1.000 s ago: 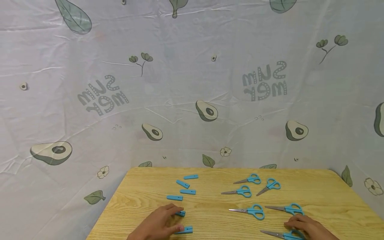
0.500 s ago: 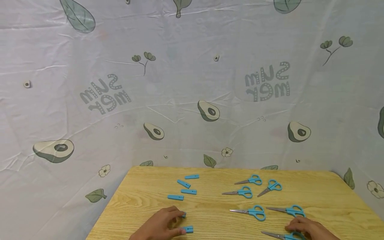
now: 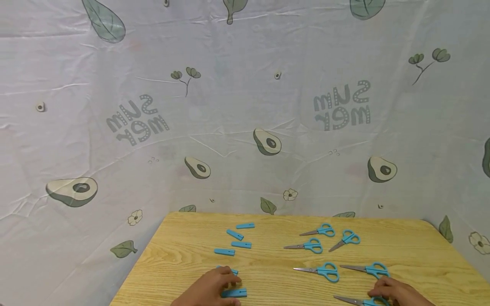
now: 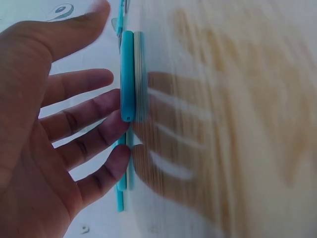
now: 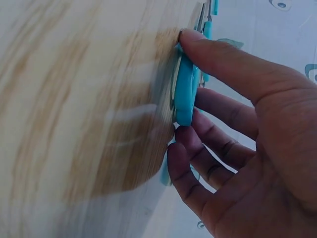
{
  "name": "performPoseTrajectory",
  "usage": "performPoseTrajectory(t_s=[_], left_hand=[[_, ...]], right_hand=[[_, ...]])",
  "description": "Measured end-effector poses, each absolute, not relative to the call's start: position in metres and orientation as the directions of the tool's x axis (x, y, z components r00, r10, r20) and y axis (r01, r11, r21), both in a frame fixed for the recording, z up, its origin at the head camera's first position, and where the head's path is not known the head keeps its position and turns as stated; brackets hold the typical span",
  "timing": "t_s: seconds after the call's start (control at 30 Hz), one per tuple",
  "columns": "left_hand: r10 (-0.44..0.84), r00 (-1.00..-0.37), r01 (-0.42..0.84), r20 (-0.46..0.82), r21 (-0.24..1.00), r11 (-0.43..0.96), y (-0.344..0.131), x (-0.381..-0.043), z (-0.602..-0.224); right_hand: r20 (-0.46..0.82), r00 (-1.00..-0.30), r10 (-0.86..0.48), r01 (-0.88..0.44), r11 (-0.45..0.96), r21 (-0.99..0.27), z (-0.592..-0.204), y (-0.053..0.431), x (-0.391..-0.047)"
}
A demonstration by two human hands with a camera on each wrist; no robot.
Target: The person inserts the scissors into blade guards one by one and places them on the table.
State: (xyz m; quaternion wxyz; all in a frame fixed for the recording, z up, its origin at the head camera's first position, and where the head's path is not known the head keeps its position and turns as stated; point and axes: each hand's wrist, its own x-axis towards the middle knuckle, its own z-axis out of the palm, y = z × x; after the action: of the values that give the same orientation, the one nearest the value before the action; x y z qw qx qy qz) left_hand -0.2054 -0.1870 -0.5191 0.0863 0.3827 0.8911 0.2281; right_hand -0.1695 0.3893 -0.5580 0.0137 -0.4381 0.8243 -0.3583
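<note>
Blue plastic scissor blade caps lie in a loose column on the table's left half. My left hand (image 3: 210, 290) is low over the nearest cap (image 3: 235, 293), fingers spread and bent. In the left wrist view, the thumb stands apart from this cap (image 4: 128, 74), with fingertips beside and behind it. Another cap (image 3: 232, 271) is partly covered by the fingers. My right hand (image 3: 396, 291) is at the handles of the nearest scissors (image 3: 353, 300). In the right wrist view, its thumb and loosely bent fingers lie around the blue handle (image 5: 184, 91) without closing on it.
Further caps (image 3: 224, 252) lie farther back on the left of the wooden table (image 3: 264, 263). Several blue-handled scissors (image 3: 325, 271) lie on the right, blades mostly pointing left. A printed curtain (image 3: 237, 106) hangs behind the table.
My left hand shifts slightly right and toward me, its thumb coming off the nearest cap and its fingers moving off the cap behind. My right hand barely moves. The head view shifts a little.
</note>
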Motion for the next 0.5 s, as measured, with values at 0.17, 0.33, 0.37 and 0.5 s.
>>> performPoseTrajectory(t_s=[0.17,0.33,0.37,0.5], left_hand=[[0.735,-0.677,0.661,0.035,0.47,0.585,-0.1843,-0.2056,-0.5223],[0.738,-0.674,0.668,0.034,0.454,0.59,-0.1828,-0.2061,-0.5232],[0.739,-0.673,0.668,0.033,0.455,0.588,-0.1826,-0.2062,-0.5227],[0.752,-0.659,0.673,0.031,0.471,0.57,-0.182,-0.2083,-0.5227]], right_hand=[[0.239,-0.683,-0.69,-0.675,0.472,-0.567,-0.5568,0.3889,-0.167],[0.27,-0.683,-0.678,-0.694,0.489,-0.528,-0.5544,0.3847,-0.1665],[0.271,-0.684,-0.677,-0.693,0.488,-0.53,-0.5537,0.384,-0.1664],[0.232,-0.71,-0.665,-0.659,0.511,-0.552,-0.5492,0.381,-0.1654]])
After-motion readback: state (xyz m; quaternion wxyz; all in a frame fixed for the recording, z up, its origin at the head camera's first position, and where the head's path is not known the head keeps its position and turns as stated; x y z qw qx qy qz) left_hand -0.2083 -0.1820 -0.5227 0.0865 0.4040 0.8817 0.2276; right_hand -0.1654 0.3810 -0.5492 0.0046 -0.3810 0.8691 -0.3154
